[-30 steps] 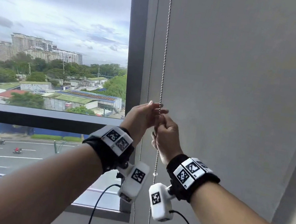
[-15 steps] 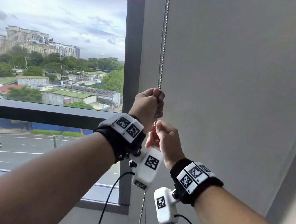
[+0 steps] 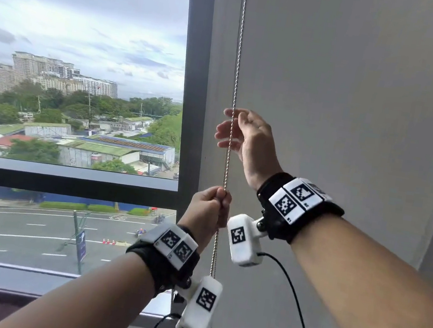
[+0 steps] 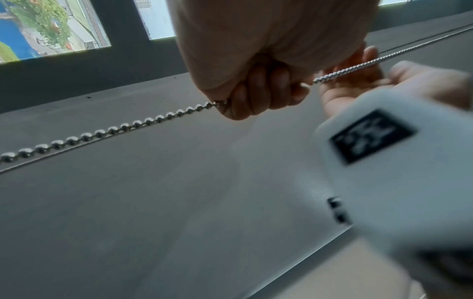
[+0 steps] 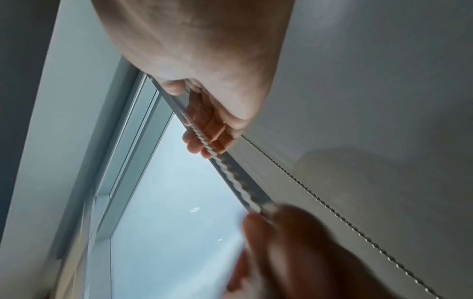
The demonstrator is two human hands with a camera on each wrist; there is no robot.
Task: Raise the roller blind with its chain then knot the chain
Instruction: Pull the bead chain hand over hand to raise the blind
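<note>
A silver bead chain (image 3: 235,82) hangs straight down beside the window frame. My left hand (image 3: 213,202) grips it in a closed fist at sill-bar height; in the left wrist view the chain (image 4: 128,126) runs taut out of both sides of that fist (image 4: 256,97). My right hand (image 3: 242,135) is higher, open, its fingers spread loosely around the chain without closing. In the right wrist view the chain (image 5: 230,172) crosses the relaxed fingers (image 5: 204,129), and a second strand (image 5: 307,192) lies along the grey surface. I cannot make out the blind's fabric.
A dark window frame post (image 3: 192,76) stands just left of the chain, with glass and a street view beyond. A grey flat panel (image 3: 357,114) fills the right side behind the chain. The window sill (image 3: 24,278) runs below. Wrist-camera cables (image 3: 295,302) dangle under both arms.
My right hand has let go of the chain, opened and risen above the left. My left fist, still gripping the chain, has come down from above the right hand.
</note>
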